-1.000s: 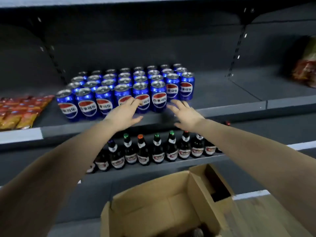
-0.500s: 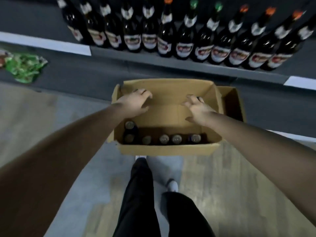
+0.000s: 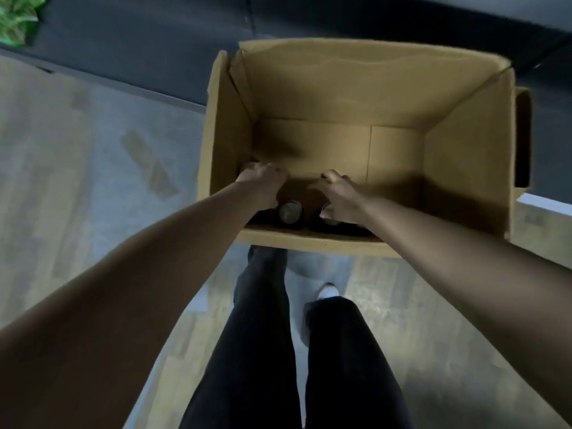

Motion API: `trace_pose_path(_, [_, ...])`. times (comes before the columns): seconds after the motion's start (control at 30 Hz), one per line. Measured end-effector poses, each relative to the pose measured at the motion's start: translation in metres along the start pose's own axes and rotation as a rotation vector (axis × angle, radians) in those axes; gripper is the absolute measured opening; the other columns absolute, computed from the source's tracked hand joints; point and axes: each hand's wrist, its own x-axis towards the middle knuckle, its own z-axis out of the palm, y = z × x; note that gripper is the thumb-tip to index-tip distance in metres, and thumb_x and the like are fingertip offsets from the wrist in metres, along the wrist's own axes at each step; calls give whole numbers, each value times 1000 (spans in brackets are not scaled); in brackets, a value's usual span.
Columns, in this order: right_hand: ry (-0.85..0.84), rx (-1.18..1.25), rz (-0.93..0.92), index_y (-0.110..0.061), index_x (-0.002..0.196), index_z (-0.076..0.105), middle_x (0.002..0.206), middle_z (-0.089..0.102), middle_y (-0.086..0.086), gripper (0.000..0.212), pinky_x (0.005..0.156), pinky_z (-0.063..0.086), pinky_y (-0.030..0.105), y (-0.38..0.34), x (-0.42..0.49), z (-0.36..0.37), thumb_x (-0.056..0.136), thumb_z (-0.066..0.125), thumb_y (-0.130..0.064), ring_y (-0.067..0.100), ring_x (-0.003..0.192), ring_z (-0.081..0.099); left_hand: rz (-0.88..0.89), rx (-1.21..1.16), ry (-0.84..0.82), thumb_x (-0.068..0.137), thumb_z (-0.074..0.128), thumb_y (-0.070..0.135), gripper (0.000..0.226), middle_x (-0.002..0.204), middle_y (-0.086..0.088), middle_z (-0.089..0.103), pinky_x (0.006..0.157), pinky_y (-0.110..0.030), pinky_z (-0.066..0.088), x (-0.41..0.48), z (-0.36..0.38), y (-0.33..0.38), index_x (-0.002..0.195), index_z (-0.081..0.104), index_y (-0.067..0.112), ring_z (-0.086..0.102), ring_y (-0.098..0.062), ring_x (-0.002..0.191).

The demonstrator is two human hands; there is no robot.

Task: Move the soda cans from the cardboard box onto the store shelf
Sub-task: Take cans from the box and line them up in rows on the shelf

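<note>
The open cardboard box [image 3: 464, 156] stands on the floor in front of me. A few dark soda cans sit in a row along its near wall, and one silver can top [image 3: 289, 212] shows between my hands. My left hand [image 3: 263, 184] reaches down at the box's near left corner, fingers curled over a can that is mostly hidden. My right hand [image 3: 339, 196] curls over another can [image 3: 329, 220] just to the right, whose rim peeks out under the thumb. The far part of the box floor is bare cardboard.
The dark base of the store shelf [image 3: 139, 48] runs across the top, behind the box. A green packet [image 3: 12, 20] lies at the top left. My legs in black trousers [image 3: 263, 335] and a white shoe [image 3: 328, 291] stand on the wooden floor below the box.
My view dropped from the shelf of blue cans to the box. Both hands went from the shelf edge down into the box and now curl over cans at its near wall.
</note>
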Motion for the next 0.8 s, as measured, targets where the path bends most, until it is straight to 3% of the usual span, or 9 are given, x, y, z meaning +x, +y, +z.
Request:
trace_pose_path(0.03, [-10,20,-49,-22,140,37,149,26,15,55,71,42,11,0,6,8,91,61,-19,3,94,45,-43,52,-34,87,64,17,60,140,-10,41,93,-43,44,8,9,-4,140,36,17,43,-33,125])
trace_pose_path(0.07, [-46,83,-49,-23,142,34,151,25,13,58,83,50,27,-2,14,15,91,61,-20,17,114,48,-78,85,-82,89,61,14,58,139,-12,42,91,-43,45,15,17,-9,141,36,17,44,-34,124])
trace_pose_path(0.13, [-94,50,-50,-27,147,28,154,22,10,70,105,40,41,-9,28,26,88,64,-21,32,135,34,-86,128,-203,93,54,11,46,130,-12,49,87,-41,47,26,34,-19,136,41,17,53,-31,114])
trace_pose_path(0.2, [-152,21,-64,-32,147,27,155,21,7,74,112,32,46,-13,51,36,86,66,-18,34,139,28,-56,174,-264,93,51,9,40,126,-11,48,87,-40,47,34,49,-27,132,42,15,55,-30,108])
trace_pose_path(0.33, [-294,-183,-258,-32,147,26,153,22,6,55,112,28,49,-20,89,53,96,47,-35,33,138,28,-89,121,-181,89,55,0,52,147,-16,20,95,-44,45,49,63,-27,135,34,14,47,-38,119])
trace_pose_path(0.43, [-408,-141,-158,-34,150,16,158,9,6,68,113,28,52,-24,98,60,94,54,-31,35,143,17,-176,35,-139,89,52,-4,52,154,-19,3,91,-44,46,52,65,-20,134,32,13,44,-41,121])
trace_pose_path(0.53, [-429,-42,-39,-36,151,10,158,7,8,78,112,29,54,-27,101,62,92,59,-24,40,143,15,-219,-28,-105,89,54,-2,58,152,-19,9,87,-40,49,61,69,-20,140,29,14,48,-37,119])
trace_pose_path(0.7, [-391,46,-25,-33,152,12,156,12,12,74,111,32,51,-26,101,62,93,56,-25,41,140,21,-198,26,-110,91,56,7,53,142,-14,32,77,-36,49,67,72,-21,139,33,13,54,-32,114])
trace_pose_path(0.8, [-322,82,-30,-33,151,12,154,17,12,73,109,35,49,-25,99,64,93,56,-27,39,137,27,-112,149,-261,91,57,11,56,140,-14,36,91,-42,46,66,82,-20,140,33,11,40,-42,127])
